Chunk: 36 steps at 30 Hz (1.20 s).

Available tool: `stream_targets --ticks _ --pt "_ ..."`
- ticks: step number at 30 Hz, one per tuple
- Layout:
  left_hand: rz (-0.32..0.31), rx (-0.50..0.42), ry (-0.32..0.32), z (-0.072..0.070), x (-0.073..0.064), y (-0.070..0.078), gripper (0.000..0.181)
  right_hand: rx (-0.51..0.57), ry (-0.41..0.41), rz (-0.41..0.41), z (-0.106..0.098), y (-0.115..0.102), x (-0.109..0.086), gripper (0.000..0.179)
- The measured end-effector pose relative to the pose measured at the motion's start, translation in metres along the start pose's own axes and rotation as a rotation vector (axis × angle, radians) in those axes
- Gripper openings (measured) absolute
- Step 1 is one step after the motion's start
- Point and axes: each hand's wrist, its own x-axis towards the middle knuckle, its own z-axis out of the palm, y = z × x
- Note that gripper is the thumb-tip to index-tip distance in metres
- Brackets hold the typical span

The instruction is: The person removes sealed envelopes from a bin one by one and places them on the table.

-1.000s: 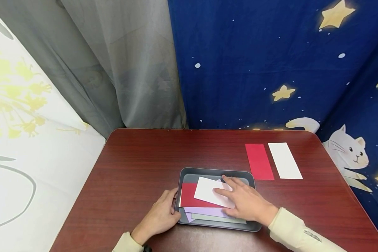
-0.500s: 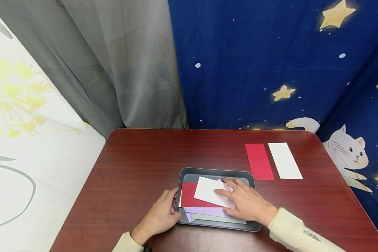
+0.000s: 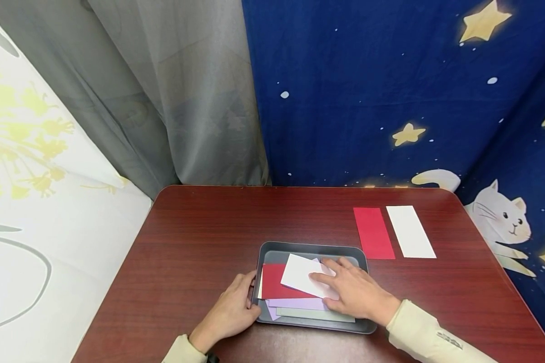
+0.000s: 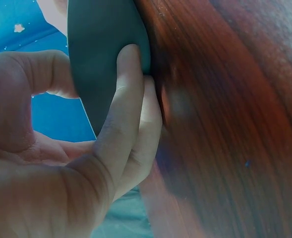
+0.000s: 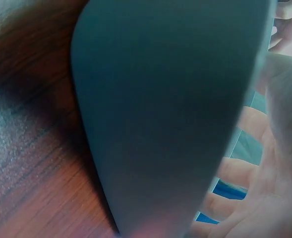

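Note:
A dark grey tray (image 3: 318,246) holds several overlapping paper pieces. On top lies a white piece of paper (image 3: 300,275), tilted across a red one (image 3: 271,282); lilac paper (image 3: 295,303) and pale green paper (image 3: 315,313) show below. My left hand (image 3: 231,310) grips the tray's left side, thumb at the rim; the left wrist view shows fingers against the outer wall (image 4: 96,44). My right hand (image 3: 356,292) rests inside the tray with spread fingers on the white paper, hiding its right end. In the right wrist view the tray wall (image 5: 160,99) covers much of that hand.
Behind the tray to the right, a red paper strip (image 3: 374,233) and a white paper strip (image 3: 411,232) lie side by side on the reddish-brown table (image 3: 200,227). A grey curtain (image 3: 209,101) and a blue starry curtain (image 3: 345,101) hang behind the table.
The white paper and the red paper under it have shifted slightly to the right under my right hand. My left hand and the tray stay where they were.

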Motion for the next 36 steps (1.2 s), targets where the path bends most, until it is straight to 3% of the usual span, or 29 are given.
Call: stream_targets --ticks 19,25,36 --pt "0.008 0.004 0.004 0.001 -0.001 0.001 0.08 -0.025 0.002 0.009 -0.009 0.0 0.002 0.056" --pt "0.008 0.008 0.008 0.001 -0.001 0.0 0.081 -0.015 -0.029 0.048 -0.013 0.0 0.001 0.058" --pt "0.016 0.011 0.015 0.002 0.0 0.0 0.08 -0.023 0.011 0.053 -0.017 0.005 0.0 0.061"
